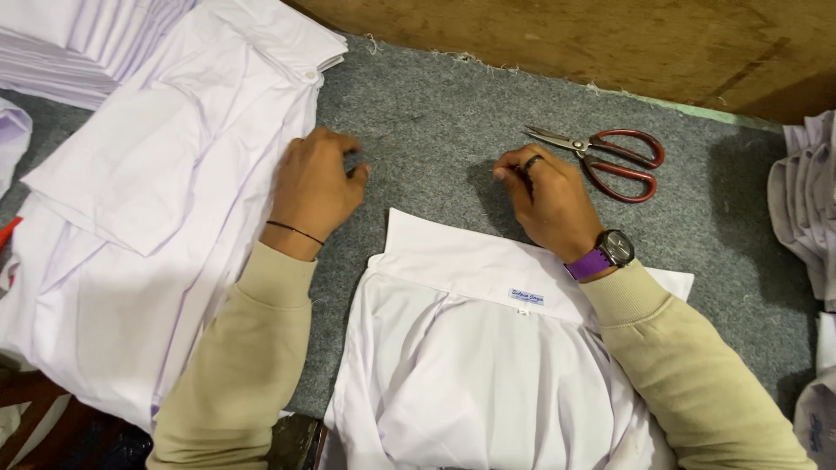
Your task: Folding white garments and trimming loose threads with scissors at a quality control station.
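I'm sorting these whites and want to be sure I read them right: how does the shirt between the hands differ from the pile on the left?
The shirt lies alone, collar spread flat toward the scissors; the pile is several garments stacked and folded. The shirt sits between both arms, the right hand beside its collar; the pile lies under the left hand. Both are white cloth on the grey mat.

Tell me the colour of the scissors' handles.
The scissors have red handles, seen in the head view, lying beside the right hand.
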